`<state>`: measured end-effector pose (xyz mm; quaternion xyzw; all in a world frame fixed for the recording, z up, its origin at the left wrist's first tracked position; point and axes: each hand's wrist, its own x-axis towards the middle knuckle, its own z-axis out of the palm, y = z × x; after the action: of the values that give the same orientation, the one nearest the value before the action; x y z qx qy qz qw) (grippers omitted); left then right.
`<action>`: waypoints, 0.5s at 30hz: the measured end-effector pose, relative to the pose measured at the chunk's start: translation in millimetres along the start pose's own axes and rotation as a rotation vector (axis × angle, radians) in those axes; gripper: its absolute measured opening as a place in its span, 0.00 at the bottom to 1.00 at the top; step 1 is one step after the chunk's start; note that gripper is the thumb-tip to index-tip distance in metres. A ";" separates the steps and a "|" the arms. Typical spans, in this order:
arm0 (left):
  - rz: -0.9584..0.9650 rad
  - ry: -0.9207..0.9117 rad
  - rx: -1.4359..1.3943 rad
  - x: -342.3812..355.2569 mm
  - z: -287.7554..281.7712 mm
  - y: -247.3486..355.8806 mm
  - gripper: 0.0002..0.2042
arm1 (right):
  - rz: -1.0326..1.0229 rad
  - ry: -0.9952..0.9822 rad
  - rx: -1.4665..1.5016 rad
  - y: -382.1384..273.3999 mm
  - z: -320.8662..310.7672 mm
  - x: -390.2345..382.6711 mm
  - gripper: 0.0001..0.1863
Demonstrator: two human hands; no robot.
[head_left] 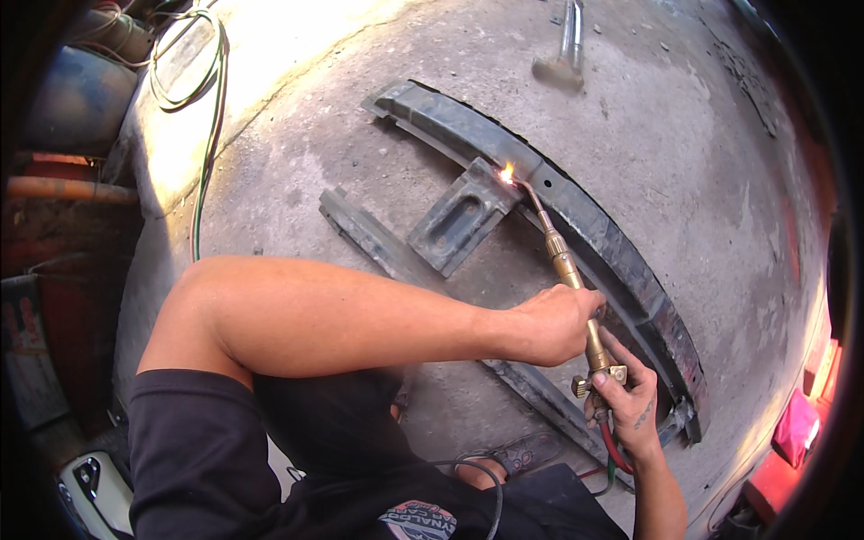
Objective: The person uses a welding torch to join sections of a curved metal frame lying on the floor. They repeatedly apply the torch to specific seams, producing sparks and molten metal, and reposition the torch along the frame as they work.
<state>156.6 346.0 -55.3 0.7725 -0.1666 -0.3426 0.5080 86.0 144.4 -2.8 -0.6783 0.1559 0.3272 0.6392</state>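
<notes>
A brass gas welding torch slants up and left from my hands. My left hand is wrapped round its barrel. Lower down, my right hand grips the valve end, its thumb beside the valve knobs. A small bright flame burns at the bent tip. It plays on the spot where a short slotted metal bracket meets a long curved dark metal beam. The beam lies on the concrete floor, and the bracket juts from its inner side. A straight metal bar runs partly under my left forearm.
A hammer lies at the far side of the floor. Green and red hoses coil at the far left, near a blue cylinder. At the right edge sits a pink item on something red. My shoe is close to the bar.
</notes>
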 end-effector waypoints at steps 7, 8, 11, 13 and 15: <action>0.015 -0.003 -0.003 0.5 -0.8 -0.6 0.14 | -0.018 0.012 -0.093 2.1 -3.1 0.4 0.32; 0.016 -0.003 -0.001 0.4 -0.8 -0.3 0.14 | 0.001 0.004 -0.079 -2.9 -1.8 -1.1 0.32; 0.011 -0.010 -0.007 0.2 -0.5 0.3 0.14 | -0.002 0.019 -0.086 2.6 -3.5 -0.9 0.31; 0.015 -0.003 -0.010 0.2 0.5 -0.6 0.14 | -0.011 0.028 -0.100 6.4 -4.8 -0.1 0.31; 0.014 -0.001 -0.009 0.6 1.7 -2.6 0.14 | -0.006 0.023 -0.106 7.0 -5.1 0.3 0.32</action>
<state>155.6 345.6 -58.3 0.7687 -0.1709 -0.3401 0.5140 83.0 138.6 -8.5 -0.7153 0.1438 0.3251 0.6016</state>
